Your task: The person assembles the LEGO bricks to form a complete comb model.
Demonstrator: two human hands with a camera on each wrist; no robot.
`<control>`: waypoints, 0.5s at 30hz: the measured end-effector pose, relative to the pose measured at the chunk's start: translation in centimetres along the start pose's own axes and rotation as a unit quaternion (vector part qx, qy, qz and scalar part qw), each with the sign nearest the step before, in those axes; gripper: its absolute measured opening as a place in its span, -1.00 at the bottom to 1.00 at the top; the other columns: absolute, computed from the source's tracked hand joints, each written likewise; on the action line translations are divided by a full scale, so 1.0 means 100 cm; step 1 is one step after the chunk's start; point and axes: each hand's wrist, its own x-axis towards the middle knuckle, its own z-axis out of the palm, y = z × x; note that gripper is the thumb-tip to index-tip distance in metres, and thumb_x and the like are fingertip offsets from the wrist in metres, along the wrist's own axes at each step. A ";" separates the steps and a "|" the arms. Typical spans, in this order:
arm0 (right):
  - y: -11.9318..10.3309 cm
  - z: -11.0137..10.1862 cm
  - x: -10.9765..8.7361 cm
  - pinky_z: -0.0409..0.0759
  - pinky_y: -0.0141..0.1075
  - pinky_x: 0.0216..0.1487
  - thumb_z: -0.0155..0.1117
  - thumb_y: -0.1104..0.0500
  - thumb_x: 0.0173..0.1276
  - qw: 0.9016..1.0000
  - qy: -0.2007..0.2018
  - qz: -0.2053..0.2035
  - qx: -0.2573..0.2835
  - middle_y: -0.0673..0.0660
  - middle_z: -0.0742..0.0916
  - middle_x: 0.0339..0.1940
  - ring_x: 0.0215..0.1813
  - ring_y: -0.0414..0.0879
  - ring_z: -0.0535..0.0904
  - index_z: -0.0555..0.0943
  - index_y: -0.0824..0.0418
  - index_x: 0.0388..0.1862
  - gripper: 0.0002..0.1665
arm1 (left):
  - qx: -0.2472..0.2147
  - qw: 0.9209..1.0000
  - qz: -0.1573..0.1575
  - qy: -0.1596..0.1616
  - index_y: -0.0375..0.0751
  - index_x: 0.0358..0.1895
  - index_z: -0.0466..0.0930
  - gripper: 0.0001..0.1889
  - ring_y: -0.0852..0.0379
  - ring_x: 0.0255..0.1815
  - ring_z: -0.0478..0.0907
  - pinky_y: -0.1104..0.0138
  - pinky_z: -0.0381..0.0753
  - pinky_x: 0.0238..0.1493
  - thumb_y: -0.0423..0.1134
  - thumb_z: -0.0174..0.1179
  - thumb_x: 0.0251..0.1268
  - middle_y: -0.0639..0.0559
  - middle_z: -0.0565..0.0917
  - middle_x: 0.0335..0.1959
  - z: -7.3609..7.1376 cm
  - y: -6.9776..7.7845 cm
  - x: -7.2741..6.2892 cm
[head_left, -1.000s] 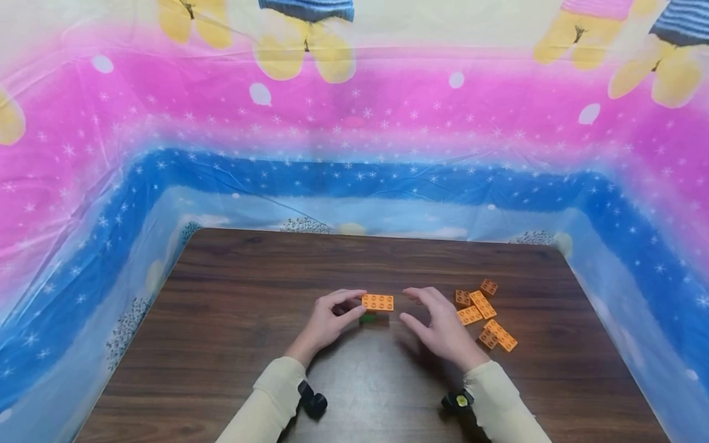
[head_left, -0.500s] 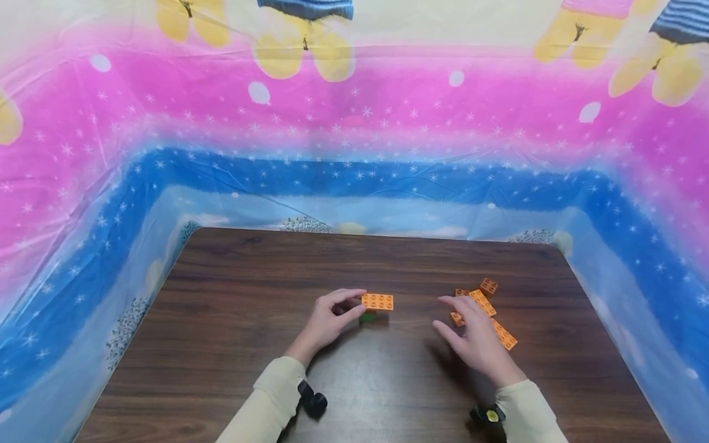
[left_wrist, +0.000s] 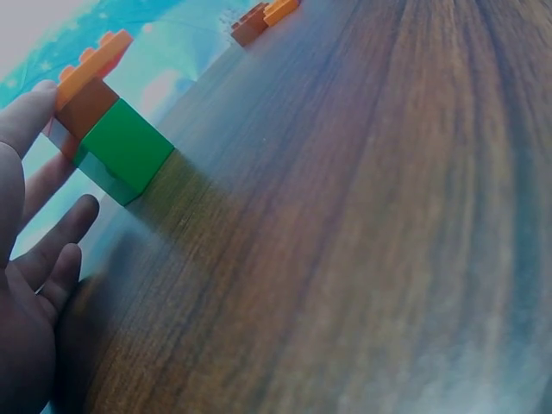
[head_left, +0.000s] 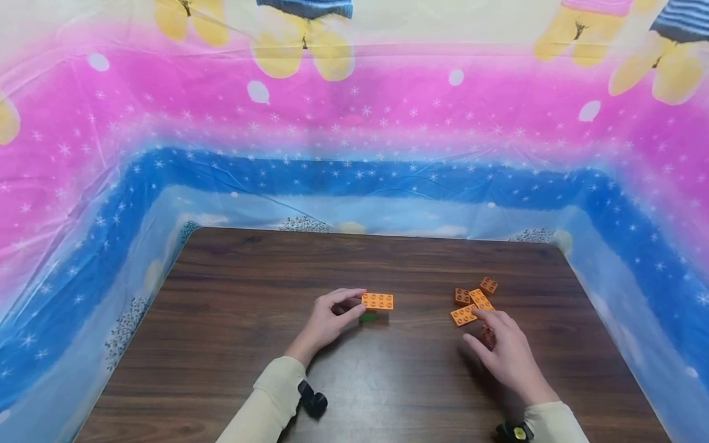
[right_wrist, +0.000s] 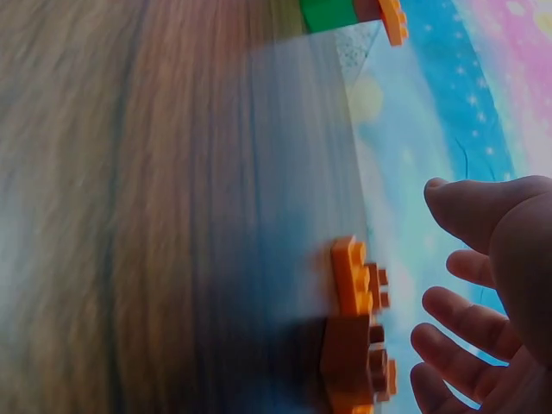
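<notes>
A small stack of building bricks stands on the table: a green brick point(left_wrist: 129, 147) at the bottom, a brown brick point(left_wrist: 86, 108) on it, and a flat orange brick point(head_left: 378, 301) on top, jutting out to the right. My left hand point(head_left: 327, 320) pinches the stack's left side near the top, thumb in front. Over the loose bricks at the right, my right hand point(head_left: 509, 351) hovers with fingers spread and nothing held. Nearest it are a brown brick point(head_left: 488, 335), partly covered by the hand, and an orange brick point(head_left: 463, 315). In the right wrist view its fingers are apart from the brown brick point(right_wrist: 347, 354).
Behind lie another orange brick point(head_left: 480, 299) and two brown bricks, one at the left point(head_left: 462, 296) and one farther back point(head_left: 488, 285). The dark wooden table point(head_left: 266, 264) meets a patterned cloth point(head_left: 354, 178) at its far edge and sides.
My right hand has moved right and toward me, from beside the stack to over the loose bricks, now covering a long orange one. My left hand and the stack have stayed put.
</notes>
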 end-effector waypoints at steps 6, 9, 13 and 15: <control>0.015 -0.001 -0.008 0.58 0.22 0.04 0.63 0.11 0.26 1.000 0.012 0.003 -0.008 0.27 0.70 0.07 0.08 0.19 0.62 0.64 0.29 0.28 -0.34 | 0.003 1.000 0.005 0.003 -0.10 0.26 0.73 -0.63 0.03 -0.09 0.69 0.24 0.65 -0.09 -0.20 0.40 0.44 0.07 0.77 0.06 0.001 -0.001 0.002; 0.022 -0.001 -0.011 0.58 0.22 0.03 0.63 0.11 0.25 1.000 0.012 0.012 -0.015 0.28 0.69 0.06 0.07 0.19 0.61 0.64 0.29 0.27 -0.35 | 0.001 1.000 0.007 0.005 -0.10 0.26 0.73 -0.63 0.02 -0.09 0.69 0.24 0.65 -0.09 -0.22 0.40 0.44 0.06 0.77 0.06 0.001 -0.002 0.001; 0.026 -0.001 -0.014 0.57 0.24 0.01 0.64 0.10 0.25 1.000 0.006 0.023 -0.021 0.30 0.69 0.06 0.06 0.22 0.61 0.65 0.29 0.26 -0.36 | 0.000 1.000 0.005 0.003 -0.09 0.27 0.73 -0.63 0.03 -0.09 0.68 0.23 0.65 -0.09 -0.21 0.39 0.44 0.05 0.77 0.06 0.001 -0.003 0.001; 0.027 -0.001 -0.015 0.57 0.25 0.01 0.64 0.11 0.24 0.999 0.004 0.024 -0.022 0.31 0.69 0.06 0.07 0.23 0.61 0.65 0.30 0.25 -0.35 | -0.001 1.000 0.004 0.002 -0.09 0.27 0.73 -0.62 0.03 -0.09 0.68 0.24 0.65 -0.08 -0.20 0.39 0.45 0.05 0.77 0.06 0.001 -0.003 0.000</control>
